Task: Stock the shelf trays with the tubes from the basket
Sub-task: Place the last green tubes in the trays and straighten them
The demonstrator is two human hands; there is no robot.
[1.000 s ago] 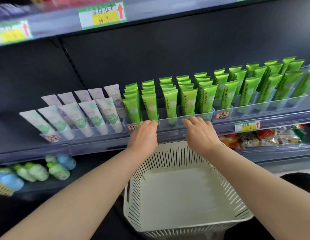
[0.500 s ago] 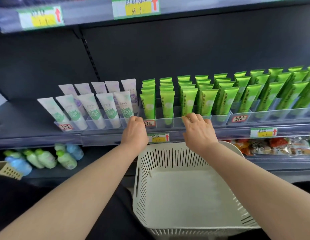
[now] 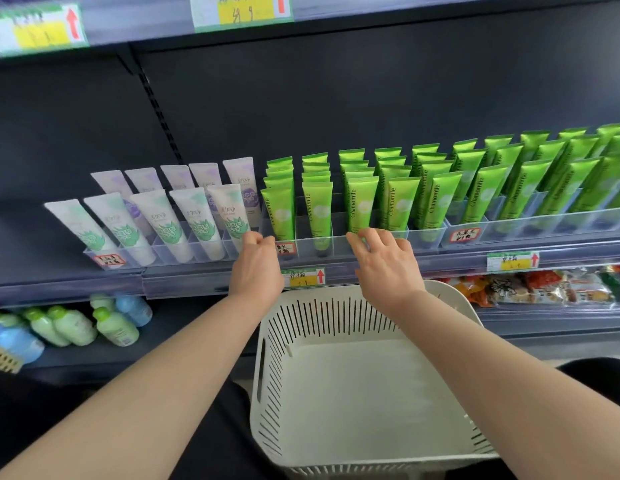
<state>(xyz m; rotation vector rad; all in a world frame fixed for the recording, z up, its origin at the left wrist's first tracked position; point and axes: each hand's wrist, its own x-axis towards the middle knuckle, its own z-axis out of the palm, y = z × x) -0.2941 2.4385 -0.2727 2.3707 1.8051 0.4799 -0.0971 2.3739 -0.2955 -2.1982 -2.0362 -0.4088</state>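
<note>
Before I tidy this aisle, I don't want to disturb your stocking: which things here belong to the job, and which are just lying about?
Job: green tubes, clear tray, white basket, left hand and right hand at the tray's front.
Lying about: bottles on the lower shelf, snack packets, price labels.

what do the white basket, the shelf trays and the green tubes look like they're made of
The white basket: moulded plastic, matt off-white, judging by its thin slotted walls. The shelf trays: clear rigid plastic, likely acrylic, glossy; tubes show through the front wall. The green tubes: probably soft plastic, satin sheen, flat crimped top ends.
</note>
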